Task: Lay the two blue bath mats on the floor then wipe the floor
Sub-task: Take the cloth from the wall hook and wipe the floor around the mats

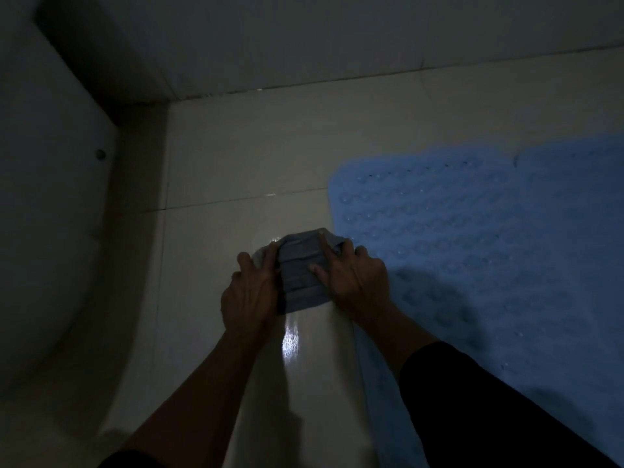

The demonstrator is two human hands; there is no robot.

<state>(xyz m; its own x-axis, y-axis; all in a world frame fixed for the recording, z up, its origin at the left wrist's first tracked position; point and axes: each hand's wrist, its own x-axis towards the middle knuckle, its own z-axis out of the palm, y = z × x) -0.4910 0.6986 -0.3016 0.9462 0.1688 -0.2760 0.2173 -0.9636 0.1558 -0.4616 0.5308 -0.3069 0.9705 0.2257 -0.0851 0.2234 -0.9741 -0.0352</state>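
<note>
A folded grey cloth [300, 271] lies on the pale tiled floor [256, 163] in the middle of the view. My left hand [248, 292] presses on its left side and my right hand [354, 282] presses on its right side, fingers spread over the cloth. A blue bath mat [472, 248] with round bumps lies flat on the floor just right of the cloth, and my right hand touches its edge. A second blue mat [580, 157] seems to lie at the far right, overlapping the first. The room is dim.
A white rounded fixture [44, 214], likely a toilet base, fills the left side. A tiled wall [337, 38] runs along the back. Wet shine shows on the floor [290, 339] between my forearms.
</note>
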